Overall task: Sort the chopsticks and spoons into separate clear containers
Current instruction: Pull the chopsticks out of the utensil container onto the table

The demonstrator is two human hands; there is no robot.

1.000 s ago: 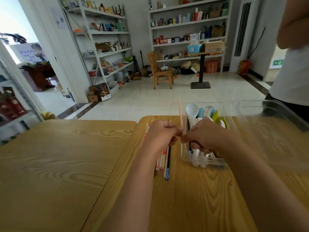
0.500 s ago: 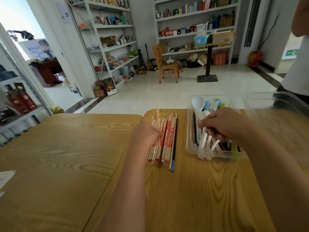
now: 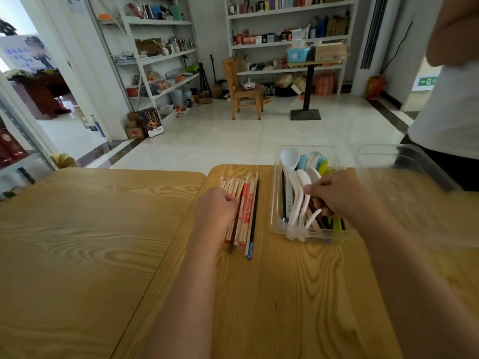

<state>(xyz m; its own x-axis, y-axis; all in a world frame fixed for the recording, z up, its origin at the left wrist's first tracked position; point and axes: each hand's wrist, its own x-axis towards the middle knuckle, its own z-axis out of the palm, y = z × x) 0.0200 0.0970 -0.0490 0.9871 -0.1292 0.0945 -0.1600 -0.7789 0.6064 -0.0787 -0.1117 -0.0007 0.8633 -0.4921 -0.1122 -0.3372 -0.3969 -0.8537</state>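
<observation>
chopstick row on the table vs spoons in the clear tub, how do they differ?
The row of paper-wrapped and dark chopsticks lies on the wooden table, outside any container; the white, blue and yellow-green spoons sit inside the clear plastic tub.
The chopstick row lies flat, side by side; the spoons overlap.
The row holds only chopsticks; the spoons share the tub with dark chopsticks.
Shared: both run lengthwise away from the person.

Looks like a small shop or stockroom: white shelves (image 3: 285,44) behind the wooden chair (image 3: 243,92) carry rows of boxed goods (image 3: 259,38), more racks (image 3: 155,57) left of the chair, a green exit sign (image 3: 427,81) far to its right.
</observation>
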